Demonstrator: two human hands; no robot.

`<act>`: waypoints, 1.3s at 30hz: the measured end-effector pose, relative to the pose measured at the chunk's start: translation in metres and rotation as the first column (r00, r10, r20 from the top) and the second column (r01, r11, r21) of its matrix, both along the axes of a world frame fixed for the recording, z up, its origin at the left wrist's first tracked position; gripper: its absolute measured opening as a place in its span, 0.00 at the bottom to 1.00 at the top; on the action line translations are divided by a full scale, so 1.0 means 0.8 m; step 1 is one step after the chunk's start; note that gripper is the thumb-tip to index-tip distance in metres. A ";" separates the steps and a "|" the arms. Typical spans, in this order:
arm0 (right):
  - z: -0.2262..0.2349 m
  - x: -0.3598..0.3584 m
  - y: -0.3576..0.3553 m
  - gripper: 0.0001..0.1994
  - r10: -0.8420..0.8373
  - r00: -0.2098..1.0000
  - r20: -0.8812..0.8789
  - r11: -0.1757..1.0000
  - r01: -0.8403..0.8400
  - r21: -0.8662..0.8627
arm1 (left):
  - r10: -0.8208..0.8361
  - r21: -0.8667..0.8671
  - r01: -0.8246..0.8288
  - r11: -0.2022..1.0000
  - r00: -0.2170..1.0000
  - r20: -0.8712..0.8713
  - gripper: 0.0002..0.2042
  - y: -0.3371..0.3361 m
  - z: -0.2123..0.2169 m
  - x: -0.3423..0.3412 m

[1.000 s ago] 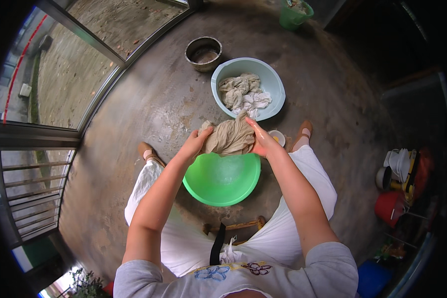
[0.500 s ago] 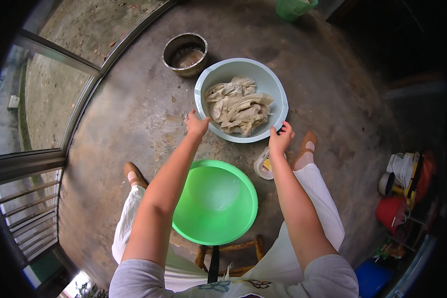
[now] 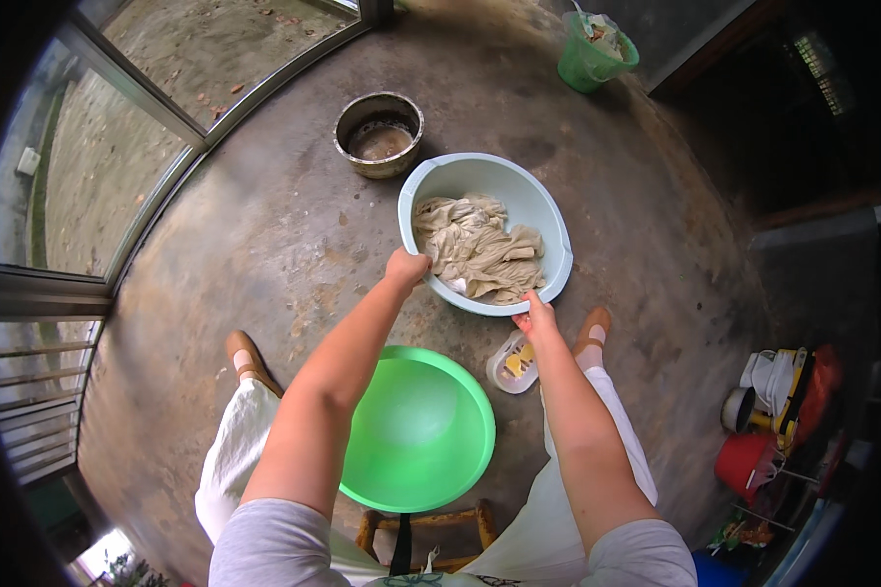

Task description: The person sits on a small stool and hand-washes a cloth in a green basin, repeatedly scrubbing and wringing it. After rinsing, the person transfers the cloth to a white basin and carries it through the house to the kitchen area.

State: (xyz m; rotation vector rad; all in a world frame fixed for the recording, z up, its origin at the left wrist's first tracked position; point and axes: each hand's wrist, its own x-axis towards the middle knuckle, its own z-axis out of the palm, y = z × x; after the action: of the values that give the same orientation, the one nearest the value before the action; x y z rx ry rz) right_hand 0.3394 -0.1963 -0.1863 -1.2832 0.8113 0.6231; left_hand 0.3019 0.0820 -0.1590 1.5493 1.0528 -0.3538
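Observation:
A pale blue basin holds a heap of wet-looking beige cloth and seems slightly tilted. My left hand is closed on the basin's near left rim. On the near right rim, my right hand grips with the thumb over the edge, its other fingers partly hidden beneath. Between my legs sits a bright green basin, with what looks like a little clear liquid at its bottom. Close to my right hand, a clear plastic container with yellow pieces in it rests on the floor.
An old metal pot stands just beyond the blue basin. Farther back is a green bin with rubbish in it. A wooden stool shows beneath me. Glazed door frames run along the left; a red bucket is at right.
Both hands have closed more firmly on the blue basin's rim. The basin looks more tilted, and the cloth inside has shifted. The whole view has also shifted a little.

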 end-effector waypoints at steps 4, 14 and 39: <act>0.067 -0.044 -0.006 0.10 0.009 0.996 0.093 1.000 -0.010 0.013 | -0.014 0.077 0.005 0.997 0.994 0.113 0.16 0.001 0.071 -0.046; 0.346 -0.270 -0.010 0.10 0.124 0.921 0.370 0.991 -0.131 -0.004 | 0.148 0.007 -0.167 0.986 0.894 0.422 0.15 -0.030 0.324 -0.328; 0.252 -0.438 -0.048 0.21 0.525 0.851 -0.015 0.831 -0.516 -0.209 | 0.303 0.110 -0.335 0.936 0.924 0.232 0.24 -0.082 0.186 -0.529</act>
State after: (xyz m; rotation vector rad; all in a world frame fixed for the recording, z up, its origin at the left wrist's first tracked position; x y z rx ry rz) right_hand -0.0107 -0.2344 0.0156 -1.7268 0.4889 0.9604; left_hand -0.1212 0.0160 -0.0103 1.4751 1.1600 0.1168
